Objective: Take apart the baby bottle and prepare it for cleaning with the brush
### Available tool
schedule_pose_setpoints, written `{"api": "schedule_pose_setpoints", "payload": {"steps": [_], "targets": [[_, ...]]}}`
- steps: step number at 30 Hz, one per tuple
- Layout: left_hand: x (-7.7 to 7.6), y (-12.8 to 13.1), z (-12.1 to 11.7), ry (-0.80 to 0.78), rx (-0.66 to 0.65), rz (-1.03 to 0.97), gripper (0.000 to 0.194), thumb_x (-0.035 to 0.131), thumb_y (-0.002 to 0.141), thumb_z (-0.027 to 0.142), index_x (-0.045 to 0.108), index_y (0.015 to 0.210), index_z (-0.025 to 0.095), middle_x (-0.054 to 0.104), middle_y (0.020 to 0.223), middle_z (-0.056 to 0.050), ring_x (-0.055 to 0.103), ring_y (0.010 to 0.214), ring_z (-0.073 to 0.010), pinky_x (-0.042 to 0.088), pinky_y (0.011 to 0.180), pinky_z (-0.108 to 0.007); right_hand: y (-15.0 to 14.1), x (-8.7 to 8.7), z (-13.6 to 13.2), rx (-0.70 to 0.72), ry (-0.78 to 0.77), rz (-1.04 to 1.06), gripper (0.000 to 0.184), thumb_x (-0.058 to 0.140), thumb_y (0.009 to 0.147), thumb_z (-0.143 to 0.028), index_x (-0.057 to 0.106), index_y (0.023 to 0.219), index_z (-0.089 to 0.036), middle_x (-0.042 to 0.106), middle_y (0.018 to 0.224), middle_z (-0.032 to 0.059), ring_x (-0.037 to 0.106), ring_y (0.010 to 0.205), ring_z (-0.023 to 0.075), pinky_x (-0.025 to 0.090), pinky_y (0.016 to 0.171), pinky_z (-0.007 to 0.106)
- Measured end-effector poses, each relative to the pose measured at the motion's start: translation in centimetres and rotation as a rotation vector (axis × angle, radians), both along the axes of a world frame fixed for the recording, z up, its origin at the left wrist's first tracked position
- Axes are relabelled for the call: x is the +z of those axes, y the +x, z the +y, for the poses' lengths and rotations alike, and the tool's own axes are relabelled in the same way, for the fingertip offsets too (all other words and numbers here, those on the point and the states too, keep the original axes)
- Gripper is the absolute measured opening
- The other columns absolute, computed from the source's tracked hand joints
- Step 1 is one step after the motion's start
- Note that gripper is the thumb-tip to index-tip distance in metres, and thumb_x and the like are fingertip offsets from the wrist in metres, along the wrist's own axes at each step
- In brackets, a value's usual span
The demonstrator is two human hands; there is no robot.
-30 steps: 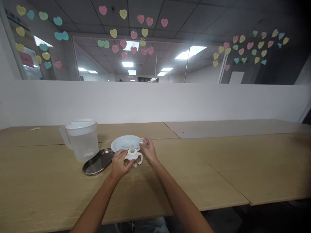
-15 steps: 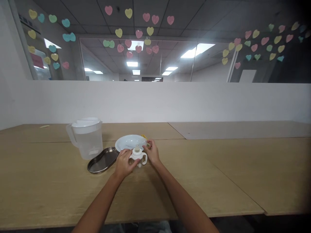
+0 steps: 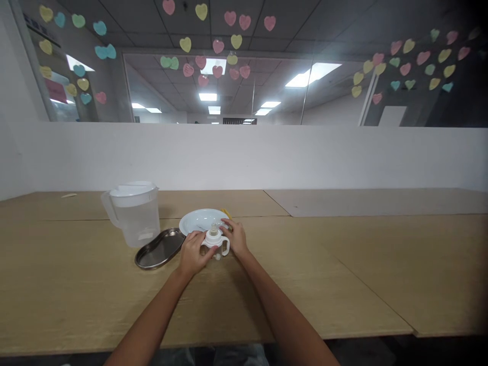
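Note:
A small baby bottle [image 3: 217, 243] with a white collar, white side handles and a clear teat stands upright in front of me. My left hand [image 3: 193, 252] grips it from the left, thumb across the front and fingers behind. Just behind the teat, my right hand [image 3: 235, 237] pinches a see-through piece that looks like the bottle's cap [image 3: 221, 223]; its outline is faint against the plate. Beyond both hands lies a white plate [image 3: 194, 219] with a thin object on it, partly covered by the bottle and fingers.
Left of the plate lies a metal kidney-shaped tray [image 3: 162, 248]. A lidded translucent pitcher [image 3: 139, 218] stands behind it. Something yellow [image 3: 226, 212] shows at the plate's far right edge. The wooden table [image 3: 324, 284] meets a white wall [image 3: 247, 157] at the back.
My right hand has moved slightly left, bringing the clear piece closer to the teat. My left hand keeps its grip on the bottle. The whole view has shifted a little.

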State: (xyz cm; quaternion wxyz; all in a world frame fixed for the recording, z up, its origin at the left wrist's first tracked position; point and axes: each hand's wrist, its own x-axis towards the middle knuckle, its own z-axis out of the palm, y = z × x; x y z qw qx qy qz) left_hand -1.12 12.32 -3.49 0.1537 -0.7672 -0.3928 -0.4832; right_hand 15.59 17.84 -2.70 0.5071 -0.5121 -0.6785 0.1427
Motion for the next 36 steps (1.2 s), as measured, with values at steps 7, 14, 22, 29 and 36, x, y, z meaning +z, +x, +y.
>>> {"api": "schedule_pose_setpoints", "payload": {"steps": [7,14,22,29,36], "targets": [[0.0,0.0,0.0,-0.006,-0.002,-0.006,0.036,0.05,0.083,0.046,0.058,0.098,0.014,0.063,0.089,-0.006,0.055,0.086,-0.0189,0.044,0.077,-0.03,0.2,0.1,-0.1,0.035,0.027,-0.095,0.022,0.051,0.083,-0.03,0.069,0.091,-0.019,0.066,0.101,0.0041,0.049,0.093,0.02,0.036,0.086,0.032],[-0.2,-0.1,0.2,-0.006,-0.002,-0.02,0.035,0.055,0.08,0.044,0.058,0.099,0.015,0.063,0.09,-0.005,0.055,0.087,-0.0191,0.044,0.078,-0.031,-0.3,1.5,-1.0,0.056,0.089,0.11,0.041,0.04,0.087,-0.046,0.068,0.079,-0.018,0.066,0.082,0.0052,0.051,0.083,0.018,0.037,0.079,0.03],[0.3,0.4,0.1,-0.102,-0.094,-0.153,0.023,0.062,0.067,0.023,0.059,0.089,0.017,0.062,0.083,-0.002,0.054,0.083,-0.0181,0.045,0.074,-0.028,-1.8,3.5,-3.6,0.321,0.159,-0.107,0.038,0.076,0.056,-0.045,0.061,0.077,-0.016,0.058,0.078,0.0015,0.048,0.078,0.0141,0.036,0.07,0.024],[0.6,0.8,0.0,-0.149,-0.149,-0.222,0.027,0.062,0.068,0.025,0.059,0.093,0.018,0.062,0.086,-0.003,0.054,0.085,-0.0178,0.045,0.076,-0.029,-1.2,3.6,-3.3,0.448,-0.04,0.025,0.04,0.078,0.053,-0.042,0.066,0.082,-0.017,0.058,0.082,-0.0008,0.049,0.073,0.0104,0.037,0.066,0.021],[0.4,0.7,0.3,-0.175,-0.152,-0.231,0.029,0.065,0.066,0.027,0.06,0.093,0.018,0.062,0.088,-0.002,0.054,0.086,-0.0165,0.045,0.078,-0.028,-1.1,3.8,-3.5,0.485,-0.115,0.122,0.045,0.08,0.05,-0.038,0.07,0.089,-0.017,0.061,0.087,0.002,0.053,0.08,0.0129,0.041,0.073,0.023]]}}
